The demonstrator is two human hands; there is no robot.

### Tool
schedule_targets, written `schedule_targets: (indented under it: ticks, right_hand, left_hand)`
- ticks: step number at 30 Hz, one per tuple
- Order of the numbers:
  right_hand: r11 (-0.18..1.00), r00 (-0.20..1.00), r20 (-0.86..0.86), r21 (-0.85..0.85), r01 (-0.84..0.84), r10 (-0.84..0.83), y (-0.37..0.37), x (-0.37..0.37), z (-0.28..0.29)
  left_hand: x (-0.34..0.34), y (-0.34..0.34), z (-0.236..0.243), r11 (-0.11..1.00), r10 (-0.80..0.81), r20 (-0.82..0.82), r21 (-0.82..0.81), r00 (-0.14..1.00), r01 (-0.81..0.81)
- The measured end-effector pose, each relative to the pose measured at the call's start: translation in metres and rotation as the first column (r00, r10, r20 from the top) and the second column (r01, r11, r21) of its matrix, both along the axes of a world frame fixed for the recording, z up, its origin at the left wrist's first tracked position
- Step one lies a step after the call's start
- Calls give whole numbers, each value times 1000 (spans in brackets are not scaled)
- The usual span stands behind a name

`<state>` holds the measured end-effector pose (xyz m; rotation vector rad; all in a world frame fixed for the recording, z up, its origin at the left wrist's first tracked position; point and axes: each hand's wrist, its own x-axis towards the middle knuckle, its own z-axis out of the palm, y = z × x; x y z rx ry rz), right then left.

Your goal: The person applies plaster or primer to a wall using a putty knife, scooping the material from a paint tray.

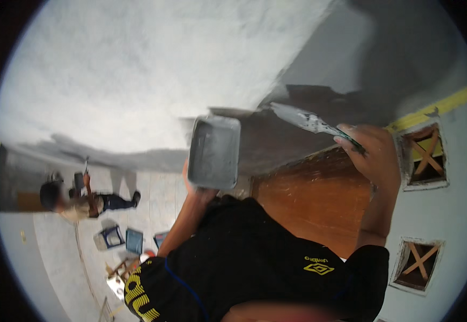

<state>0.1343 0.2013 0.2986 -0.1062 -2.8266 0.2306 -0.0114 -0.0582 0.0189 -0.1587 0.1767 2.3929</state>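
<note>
"What's that?"
"Left hand (195,192) grips the grey tray (236,154); right hand (374,153) pinches the scraper (313,123), near the grey patch (330,64). Spreading, I think."
"Next?"
"Probably needs the scraper flat."

the shirt (260,263) was black and short-sleeved. bold yellow lettering (141,298) ran over its left sleeve, and a thin blue line (184,284) curved beside it. a yellow nested-diamond emblem (318,269) marked the right chest, with small yellow lettering (317,259) alongside. both forearms (182,222) were bare.
</note>
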Motion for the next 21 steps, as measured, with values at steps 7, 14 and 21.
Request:
schedule_targets:
  ticks: [7, 14, 21]
  right_hand:
    - [741, 994, -96, 671, 23, 56, -2, -17, 116]
    - [290, 958, -235, 940, 181, 164, -13, -21, 229]
    - [110, 878, -393, 894, 435, -274, -95, -23, 282]
  left_hand:
    - [6, -2, 2, 996, -57, -13, 74, 998, 58]
    - [14, 1, -9, 989, -105, 17, 106, 994, 102]
    - [16, 19, 9, 966, -245, -53, 69, 968, 249]
